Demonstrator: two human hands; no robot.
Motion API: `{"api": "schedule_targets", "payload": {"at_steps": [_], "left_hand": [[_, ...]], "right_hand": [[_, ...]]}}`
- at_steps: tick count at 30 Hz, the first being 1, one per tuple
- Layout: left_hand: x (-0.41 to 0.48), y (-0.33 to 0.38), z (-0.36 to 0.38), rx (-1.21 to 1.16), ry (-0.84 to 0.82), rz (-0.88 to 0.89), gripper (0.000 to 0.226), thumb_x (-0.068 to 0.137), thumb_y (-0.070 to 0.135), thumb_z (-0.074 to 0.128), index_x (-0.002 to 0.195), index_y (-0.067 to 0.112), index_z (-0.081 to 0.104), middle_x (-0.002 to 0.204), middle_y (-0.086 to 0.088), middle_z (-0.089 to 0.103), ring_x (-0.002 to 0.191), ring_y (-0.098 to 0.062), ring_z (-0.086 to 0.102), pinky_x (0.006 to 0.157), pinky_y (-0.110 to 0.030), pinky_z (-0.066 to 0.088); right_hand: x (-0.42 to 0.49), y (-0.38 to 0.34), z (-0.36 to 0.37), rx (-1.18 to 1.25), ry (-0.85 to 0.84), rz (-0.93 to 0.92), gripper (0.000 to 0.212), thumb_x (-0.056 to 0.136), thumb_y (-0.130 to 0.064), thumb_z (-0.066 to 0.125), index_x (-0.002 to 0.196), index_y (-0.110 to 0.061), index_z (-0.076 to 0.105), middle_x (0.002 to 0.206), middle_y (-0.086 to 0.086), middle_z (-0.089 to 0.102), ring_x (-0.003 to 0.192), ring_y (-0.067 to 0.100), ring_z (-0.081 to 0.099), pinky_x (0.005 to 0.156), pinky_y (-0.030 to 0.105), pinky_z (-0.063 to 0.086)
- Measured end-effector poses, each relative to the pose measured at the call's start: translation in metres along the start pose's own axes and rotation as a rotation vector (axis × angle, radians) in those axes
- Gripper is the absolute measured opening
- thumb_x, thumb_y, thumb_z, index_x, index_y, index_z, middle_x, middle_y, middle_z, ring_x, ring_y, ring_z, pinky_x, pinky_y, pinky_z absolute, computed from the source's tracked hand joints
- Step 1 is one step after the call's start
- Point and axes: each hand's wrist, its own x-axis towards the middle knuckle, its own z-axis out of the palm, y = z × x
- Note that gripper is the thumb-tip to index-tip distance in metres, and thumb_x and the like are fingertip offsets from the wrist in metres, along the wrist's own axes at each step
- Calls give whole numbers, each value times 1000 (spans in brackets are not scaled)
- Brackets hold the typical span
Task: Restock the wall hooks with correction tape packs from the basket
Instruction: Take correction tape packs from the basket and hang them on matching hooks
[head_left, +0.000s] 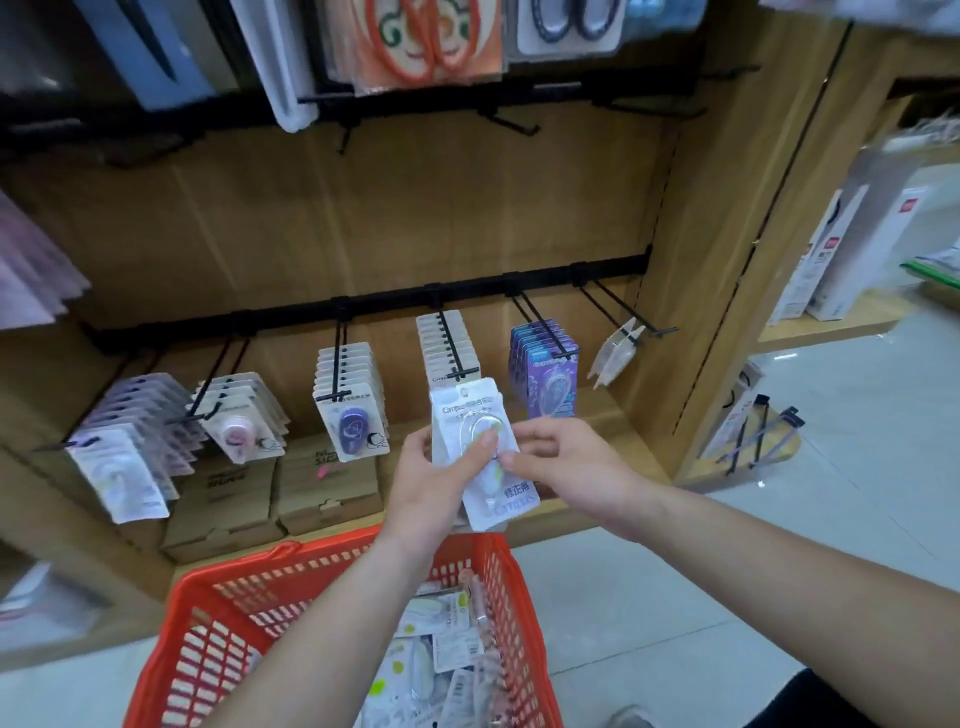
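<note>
A: What lies nearest us?
B: The red basket (208, 613), right under our forearms, with loose correction tape packs (431, 649) heaped in its right half.
A: And our hands?
B: They are above the basket's far rim. Our left hand (426, 483) grips two white packs held up in front of the shelf, thumb curled across the blister of the upper pack (465, 410). Our right hand (566, 462) has its fingers curled, and its fingertips pinch the right edge of the lower pack (501, 501). That one is upside down, overlaps the upper one and tilts to the right.
A: How near are they to the hooks?
B: The upper pack's top is just below the tip of the middle hook (452, 348), which already carries a row of matching white packs. We cannot tell whether it touches.
A: What else hangs on that rail?
B: To the right is a hook of purple packs (543, 364), then a few clear packs (615, 348). To the left are packs with a blue dispenser (353, 421), pink ones (236, 426), and a pale row (124, 457) at the far left. Brown cardboard boxes (327, 488) stand beneath them.
A: And farthest?
B: The upper rail (467, 98), where scissors cards (431, 41) hang, blurred.
</note>
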Motion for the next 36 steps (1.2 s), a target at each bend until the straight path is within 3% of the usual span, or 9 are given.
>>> {"api": "schedule_targets", "payload": {"at_steps": [5,9,12,16,21,25,28,32,36], "left_hand": [[-10,10,-29,54,-37,41,32,99,31,67,129,27,58,113,8,75,92,-9,76,70,-26,60],[-22,23,-65,130,-24,79,31,99,30,66,129,29,58,120,10,72,106,-9,71,96,-37,56],[-34,38,-103,175,7,95,43,94,42,71,133,30,57,123,12,71,108,-11,71,99,-45,55],[-51,47,-160,184,57,56,37,95,40,71,128,31,59,116,8,75,97,-19,77,89,-50,60],[-70,39,-240,200,204,22,29,99,30,67,126,27,58,111,1,76,87,-20,78,76,-41,62],[-80,40,-296,208,345,37,43,92,37,75,129,25,58,118,3,73,99,-19,74,90,-45,58],[-85,34,-337,200,406,33,44,91,35,76,130,27,59,120,5,72,106,-18,72,99,-49,55],[-94,19,-380,137,499,14,34,97,27,68,130,28,57,117,6,70,100,-18,72,76,-37,57],[-103,9,-399,92,526,12,29,98,24,67,125,28,59,110,4,74,87,-14,75,53,-21,54]], "right_hand": [[-9,-14,22,126,42,31,22,98,-16,68,118,-7,64,107,9,78,96,24,77,87,47,62],[-14,-25,52,236,30,46,16,101,-10,62,115,-5,56,107,10,78,93,26,77,82,45,63],[-15,-32,74,253,34,11,10,100,-6,61,110,-7,57,108,13,76,88,23,77,73,39,64],[-11,-34,111,150,26,-12,20,97,-14,69,114,-16,60,107,2,79,99,23,76,97,52,56],[3,-30,189,73,-34,6,20,99,-13,67,116,-16,60,97,-8,80,90,11,76,82,34,59],[32,-30,258,42,-53,3,16,100,-16,66,113,-18,59,103,-5,78,88,10,75,68,23,55],[60,-34,308,14,-72,-12,14,100,-16,66,112,-19,61,109,-3,76,95,13,74,72,27,56],[100,-39,362,-40,-96,-28,14,97,-20,66,110,-26,63,106,-4,76,98,19,73,87,43,59],[128,-45,397,-46,-71,-38,13,98,-18,62,109,-26,60,106,-4,73,98,19,71,79,36,57]]}}
